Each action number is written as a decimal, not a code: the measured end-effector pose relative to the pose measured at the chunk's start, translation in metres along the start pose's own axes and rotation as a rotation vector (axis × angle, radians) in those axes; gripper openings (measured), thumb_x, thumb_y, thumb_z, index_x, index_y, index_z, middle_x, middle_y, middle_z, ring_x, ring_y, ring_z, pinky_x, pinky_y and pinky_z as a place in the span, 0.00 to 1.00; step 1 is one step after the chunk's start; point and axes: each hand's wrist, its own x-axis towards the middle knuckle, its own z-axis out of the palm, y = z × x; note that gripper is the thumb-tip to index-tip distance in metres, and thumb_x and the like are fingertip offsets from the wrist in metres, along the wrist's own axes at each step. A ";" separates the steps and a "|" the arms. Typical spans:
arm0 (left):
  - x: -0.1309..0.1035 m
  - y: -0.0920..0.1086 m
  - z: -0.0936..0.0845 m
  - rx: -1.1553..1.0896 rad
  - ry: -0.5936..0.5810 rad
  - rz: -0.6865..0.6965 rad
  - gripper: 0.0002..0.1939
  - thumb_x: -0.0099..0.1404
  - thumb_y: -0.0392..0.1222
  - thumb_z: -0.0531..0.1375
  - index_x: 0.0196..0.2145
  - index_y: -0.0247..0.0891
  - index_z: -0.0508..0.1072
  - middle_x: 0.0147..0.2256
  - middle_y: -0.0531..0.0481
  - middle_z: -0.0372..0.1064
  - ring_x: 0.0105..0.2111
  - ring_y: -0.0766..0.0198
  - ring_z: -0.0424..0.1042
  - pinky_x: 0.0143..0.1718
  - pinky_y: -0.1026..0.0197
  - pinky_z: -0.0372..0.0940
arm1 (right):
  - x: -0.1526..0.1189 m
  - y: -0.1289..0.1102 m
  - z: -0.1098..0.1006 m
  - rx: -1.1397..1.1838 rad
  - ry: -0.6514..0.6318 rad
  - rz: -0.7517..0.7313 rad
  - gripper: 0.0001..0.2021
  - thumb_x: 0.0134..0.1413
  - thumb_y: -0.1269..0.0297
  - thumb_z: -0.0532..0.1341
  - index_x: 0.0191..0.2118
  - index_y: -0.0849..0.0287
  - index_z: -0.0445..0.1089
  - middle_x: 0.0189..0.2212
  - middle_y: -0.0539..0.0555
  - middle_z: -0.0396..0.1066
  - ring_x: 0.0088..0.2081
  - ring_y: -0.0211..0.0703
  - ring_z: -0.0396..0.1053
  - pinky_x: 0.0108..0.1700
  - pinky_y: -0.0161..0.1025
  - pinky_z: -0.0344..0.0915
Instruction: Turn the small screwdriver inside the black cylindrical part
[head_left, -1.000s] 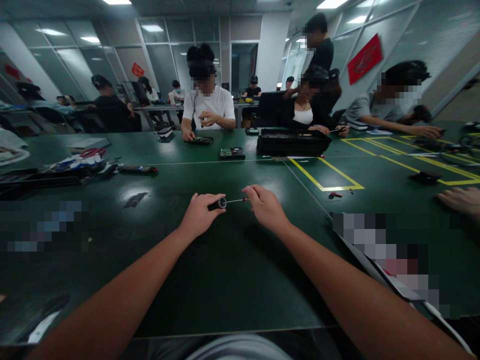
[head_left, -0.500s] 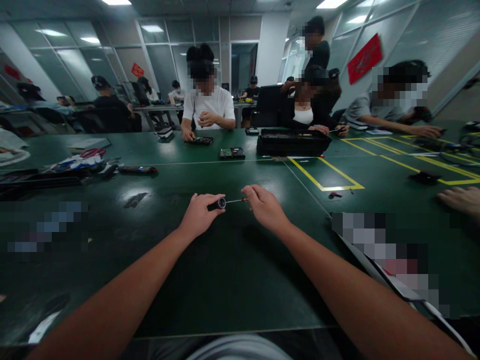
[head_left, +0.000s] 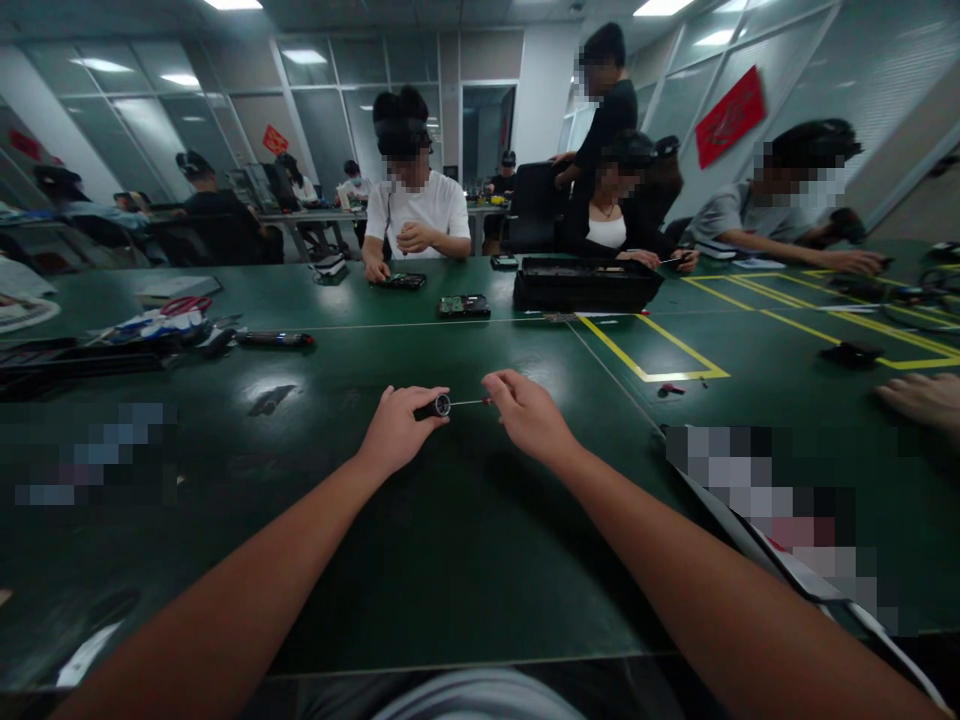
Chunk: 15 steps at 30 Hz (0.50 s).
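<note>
My left hand point(head_left: 397, 425) is closed on a small black cylindrical part point(head_left: 442, 405) with a pale ring on its near end, gripped between thumb and fingers. My right hand point(head_left: 529, 412) is closed around the reddish handle of a screwdriver point(head_left: 469, 402). Its thin metal shaft points left and its tip meets the side of the cylindrical part; the exact contact point is too small to make out. Most of the handle is hidden in my fingers. Both hands are just above the green table point(head_left: 465, 560).
Ahead lie a black open box point(head_left: 587, 287) and a circuit-board device point(head_left: 463, 306). A dark pen-shaped tool point(head_left: 275, 340) and red-handled scissors point(head_left: 187, 305) are at left. Yellow tape point(head_left: 686, 378) marks the right side. Co-workers sit across, and another person's hand point(head_left: 922, 402) rests at right.
My hands and the two things in them have stayed nearly in place, the right fingers shifting only slightly on the handle. In the background, a standing person has moved left.
</note>
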 end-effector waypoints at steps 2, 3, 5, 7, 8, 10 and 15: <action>0.000 0.000 0.001 0.002 -0.003 0.010 0.20 0.65 0.39 0.66 0.54 0.50 0.76 0.53 0.48 0.75 0.56 0.51 0.71 0.67 0.32 0.47 | 0.002 0.002 0.000 0.002 0.012 0.029 0.15 0.68 0.55 0.51 0.43 0.55 0.71 0.33 0.53 0.74 0.29 0.43 0.69 0.31 0.41 0.60; 0.000 0.000 0.001 0.003 -0.006 0.012 0.20 0.65 0.39 0.66 0.54 0.50 0.76 0.53 0.48 0.75 0.56 0.51 0.71 0.67 0.32 0.47 | 0.002 0.003 0.001 0.015 0.013 0.035 0.13 0.67 0.56 0.51 0.45 0.55 0.70 0.33 0.53 0.74 0.29 0.43 0.68 0.31 0.40 0.60; 0.000 0.000 0.000 0.003 -0.010 0.013 0.19 0.65 0.39 0.66 0.54 0.49 0.76 0.53 0.49 0.76 0.56 0.51 0.71 0.67 0.31 0.47 | 0.002 0.004 0.002 0.065 0.023 0.033 0.11 0.65 0.59 0.53 0.49 0.54 0.67 0.31 0.51 0.73 0.27 0.42 0.67 0.30 0.40 0.59; 0.000 0.000 0.000 0.002 -0.007 0.009 0.20 0.65 0.39 0.66 0.54 0.49 0.76 0.53 0.48 0.76 0.56 0.51 0.71 0.67 0.31 0.48 | 0.002 0.004 0.005 0.150 0.068 0.017 0.11 0.62 0.59 0.57 0.48 0.54 0.65 0.30 0.49 0.72 0.28 0.41 0.67 0.32 0.40 0.61; 0.000 0.001 -0.001 0.002 -0.006 0.008 0.20 0.65 0.39 0.66 0.54 0.49 0.76 0.53 0.48 0.75 0.56 0.50 0.71 0.67 0.31 0.47 | 0.002 0.004 0.006 0.198 0.098 0.008 0.10 0.61 0.58 0.59 0.45 0.54 0.65 0.30 0.49 0.71 0.29 0.41 0.67 0.33 0.40 0.62; -0.001 0.003 0.000 0.002 -0.012 0.020 0.20 0.65 0.40 0.66 0.55 0.49 0.76 0.53 0.48 0.75 0.57 0.50 0.70 0.67 0.30 0.46 | 0.002 0.002 0.008 0.299 0.153 -0.003 0.09 0.58 0.56 0.61 0.40 0.55 0.65 0.30 0.49 0.71 0.31 0.41 0.68 0.34 0.40 0.64; -0.003 0.010 0.002 0.013 -0.034 0.123 0.21 0.66 0.41 0.65 0.56 0.52 0.74 0.54 0.49 0.74 0.56 0.52 0.70 0.69 0.30 0.42 | 0.007 0.005 0.011 0.674 0.252 0.196 0.13 0.59 0.51 0.61 0.33 0.55 0.68 0.26 0.49 0.68 0.26 0.39 0.66 0.34 0.41 0.68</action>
